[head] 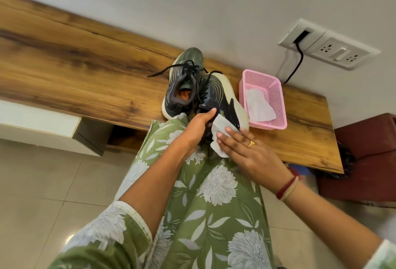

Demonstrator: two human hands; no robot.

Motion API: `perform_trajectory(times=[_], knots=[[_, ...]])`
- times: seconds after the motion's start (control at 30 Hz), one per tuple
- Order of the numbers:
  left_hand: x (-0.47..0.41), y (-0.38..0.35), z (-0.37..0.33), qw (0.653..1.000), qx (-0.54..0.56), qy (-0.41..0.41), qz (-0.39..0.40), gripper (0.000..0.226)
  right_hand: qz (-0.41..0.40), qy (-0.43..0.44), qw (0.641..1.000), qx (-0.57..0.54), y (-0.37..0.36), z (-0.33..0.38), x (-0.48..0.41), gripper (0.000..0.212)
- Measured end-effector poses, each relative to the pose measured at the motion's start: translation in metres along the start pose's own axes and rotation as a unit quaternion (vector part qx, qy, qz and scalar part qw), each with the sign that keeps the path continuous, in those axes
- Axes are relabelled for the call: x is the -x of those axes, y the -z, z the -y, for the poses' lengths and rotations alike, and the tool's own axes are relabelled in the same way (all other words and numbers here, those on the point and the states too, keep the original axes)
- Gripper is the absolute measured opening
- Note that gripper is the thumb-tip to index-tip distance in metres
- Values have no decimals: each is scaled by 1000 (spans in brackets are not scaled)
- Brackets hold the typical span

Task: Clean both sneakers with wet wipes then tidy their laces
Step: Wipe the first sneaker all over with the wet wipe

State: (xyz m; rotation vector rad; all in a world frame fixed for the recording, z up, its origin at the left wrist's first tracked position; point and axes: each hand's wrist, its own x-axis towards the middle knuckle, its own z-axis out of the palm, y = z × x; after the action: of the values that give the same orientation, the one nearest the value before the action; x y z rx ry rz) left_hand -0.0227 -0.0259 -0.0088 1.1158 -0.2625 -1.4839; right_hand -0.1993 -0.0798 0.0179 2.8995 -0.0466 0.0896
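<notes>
Head view: we look down over our green floral clothing (214, 204) at a wooden ledge (85, 65) along a pale wall.
Left hand: our left hand (199, 125) grips the held sneaker (216, 91) at its heel end, with the thumb laid on the dark collar and the fingers curled out of sight behind it.
Right hand: our right hand (250, 153) is flat, its fingers straight, and presses the wet wipe (218, 138) against the heel side of the shoe. A gold ring (251, 144) shows on one finger and bands (288, 187) circle the wrist.
Held sneaker: it is tipped on its side at the ledge's near edge, with its pale sole turned toward the pink basket (278, 101).
Other sneaker: the other sneaker (182, 88) stands upright on the ledge, just behind and touching the held one.
Laces: the black laces (188, 69) lie loose and untied, with one end trailing onto the wood.
Basket: it sits on the ledge just beside the held sneaker's sole, with a spare wipe (259, 106) inside.
Wall: a socket plate (330, 46) has a black cable (297, 63) running down behind the basket.
</notes>
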Motion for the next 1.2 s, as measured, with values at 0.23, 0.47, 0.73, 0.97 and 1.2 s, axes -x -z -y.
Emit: perform_trajectory(times=[0.23,0.47,0.73,0.97,1.2], knots=[[0,-2,-2,1000,-15,-10,-19,29,13,32,999,17,1,-5,-7,43],[-3,1,-1,1000,-14,-5,-8,34,-4,-41,999,2,5,3,-15,47],[-4,2,0,1000,-14,-10,-2,31,16,-34,999,20,8,3,-14,49],[-4,2,-1,1000,-14,-5,-4,33,21,-72,997,-7,9,4,-20,61],[-5,1,-1,999,-27,13,-42,35,6,-118,991,-67,8,12,-32,59]])
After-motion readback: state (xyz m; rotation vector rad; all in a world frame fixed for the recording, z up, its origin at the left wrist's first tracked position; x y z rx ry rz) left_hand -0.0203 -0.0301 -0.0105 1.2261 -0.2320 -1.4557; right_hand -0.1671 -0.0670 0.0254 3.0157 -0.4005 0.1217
